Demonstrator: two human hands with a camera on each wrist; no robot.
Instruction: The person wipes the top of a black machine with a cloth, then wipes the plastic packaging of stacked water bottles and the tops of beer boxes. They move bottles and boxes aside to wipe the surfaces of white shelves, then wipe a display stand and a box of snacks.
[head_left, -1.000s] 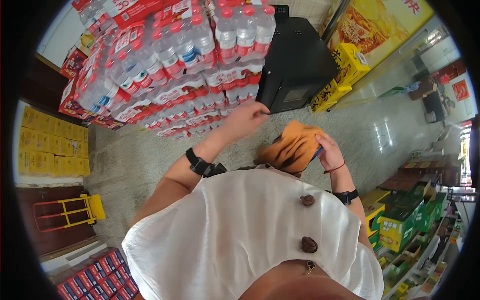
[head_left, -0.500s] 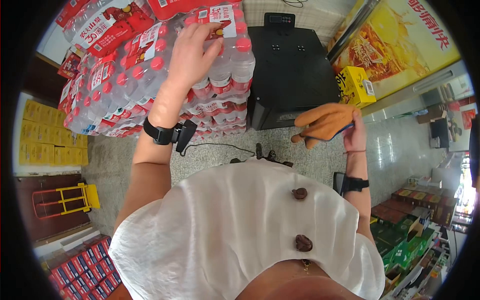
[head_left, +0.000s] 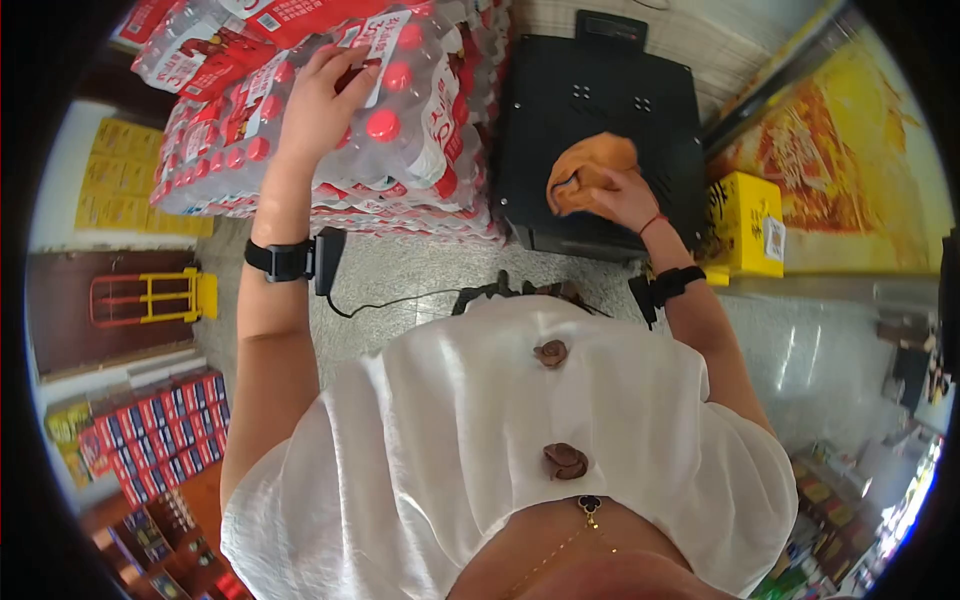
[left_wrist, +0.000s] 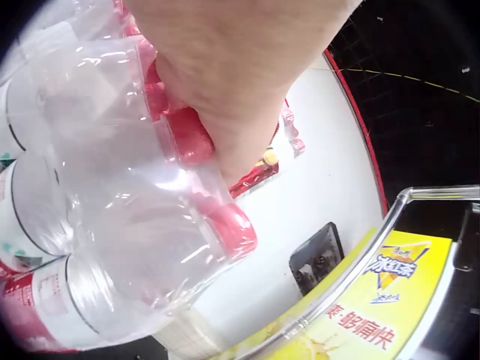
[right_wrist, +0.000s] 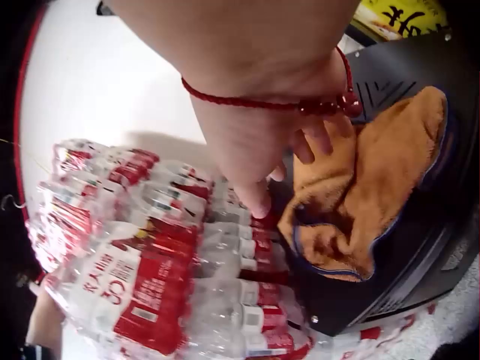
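My left hand (head_left: 318, 110) rests on top of a shrink-wrapped pack of water bottles (head_left: 345, 150), fingers bent over its printed label (head_left: 385, 35); in the left wrist view the fingertips are hidden behind the red caps (left_wrist: 232, 229). An orange cloth (head_left: 590, 155) with blue edging lies crumpled on the flat top of a black box-shaped machine (head_left: 545, 95). Over the cloth's near side is my right hand (head_left: 632, 203), its fingers loosely bent. From the right wrist, the fingertips overlap the edge of the cloth (right_wrist: 397, 150), with no fold pinched between them.
More bottle packs (right_wrist: 71, 199) are stacked on the left, close beside the machine. A yellow box (head_left: 745, 225) stands right of it, by a yellow poster panel (head_left: 830, 140). A black cable (head_left: 400, 300) crosses the floor. A yellow-and-red hand cart (head_left: 155, 297) is at far left.
My right hand has brought the orange cloth from in front of the machine onto its top, and its fingers have loosened. My left hand went from near the machine to the bottle pack.
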